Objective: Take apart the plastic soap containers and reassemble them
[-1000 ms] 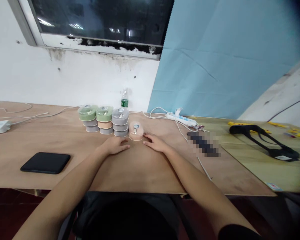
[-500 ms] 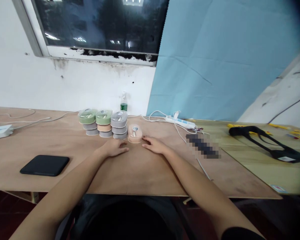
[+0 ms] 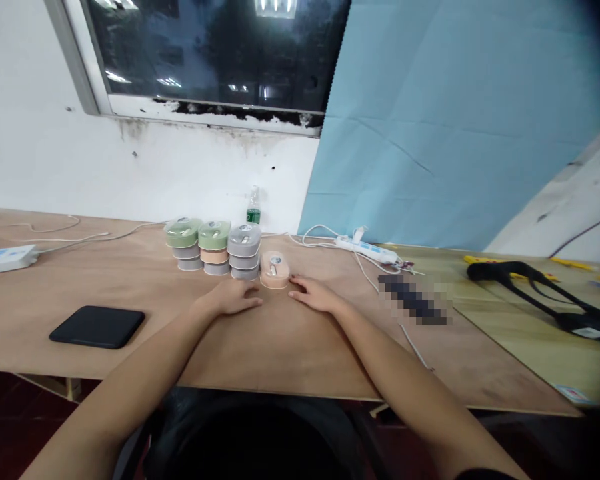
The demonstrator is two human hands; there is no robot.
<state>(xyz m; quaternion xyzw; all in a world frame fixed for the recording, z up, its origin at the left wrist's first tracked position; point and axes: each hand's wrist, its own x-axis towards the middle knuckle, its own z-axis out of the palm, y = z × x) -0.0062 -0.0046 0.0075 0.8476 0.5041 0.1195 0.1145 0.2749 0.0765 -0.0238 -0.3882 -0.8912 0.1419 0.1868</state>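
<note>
Because the left hand (image 3: 233, 298) and the right hand (image 3: 316, 295) both lie palm down on the plywood table (image 3: 280, 350), fingers loose and slightly spread, neither is grasping anything; they look released and at rest. From the head view, a peach case (image 3: 275, 270) sits at twelve o'clock, just beyond the gap between the two hands. The right hand's fingertips (image 3: 294, 282) end just beside its near corner, perhaps touching, though the view cannot settle that; the left hand stops a little short of it. Set apart from the others, the peach case seems placed on its own within easy reach of both hands. To its ten o'clock, three stacks of rounded plastic cases stand in a tight row: a green-topped stack (image 3: 183, 233), a second green-topped stack with a peach layer (image 3: 214, 235), and a grey stack (image 3: 243, 240). Stacking them this way appears to save table space. Behind them, a water bottle (image 3: 253, 215) with a green label stands near the wall. At two o'clock, a white power strip (image 3: 365, 251) trails cables, and a pixelated blur (image 3: 414, 300) hides whatever lies nearer. Further right, at three o'clock, a black strap (image 3: 485, 270) lies on a pale green board (image 3: 510, 347). At nine o'clock, a black pad (image 3: 97, 327) lies flat, kept well apart from the left hand.
</note>
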